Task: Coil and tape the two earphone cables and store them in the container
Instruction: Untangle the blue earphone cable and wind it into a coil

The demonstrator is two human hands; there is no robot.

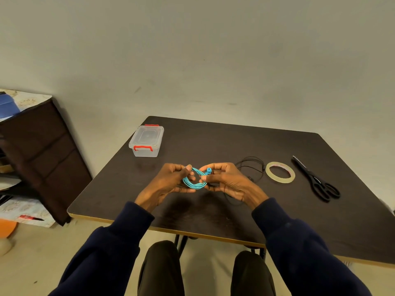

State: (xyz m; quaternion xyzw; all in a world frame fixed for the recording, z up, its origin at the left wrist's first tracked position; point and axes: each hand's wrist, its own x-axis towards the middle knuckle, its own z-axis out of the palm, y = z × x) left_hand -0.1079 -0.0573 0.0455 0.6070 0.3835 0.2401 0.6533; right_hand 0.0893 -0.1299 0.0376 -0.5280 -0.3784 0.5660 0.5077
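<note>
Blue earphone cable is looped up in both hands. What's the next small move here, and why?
Probably hold the blue coil with the left hand alone and send the right hand to the tape roll. The coil looks wound, and no tape shows on it; the roll lies just right of that hand, scissors beyond.

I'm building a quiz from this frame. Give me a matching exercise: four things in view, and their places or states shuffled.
Things: 1 blue earphone cable; 2 black earphone cable; 3 tape roll; 4 container.
States: A closed, far-left corner of the table; B coiled, held by left hand and right hand; C flat, between black earphone cable and scissors; D loose on the table.
Pairs: 1-B, 2-D, 3-C, 4-A.
</note>
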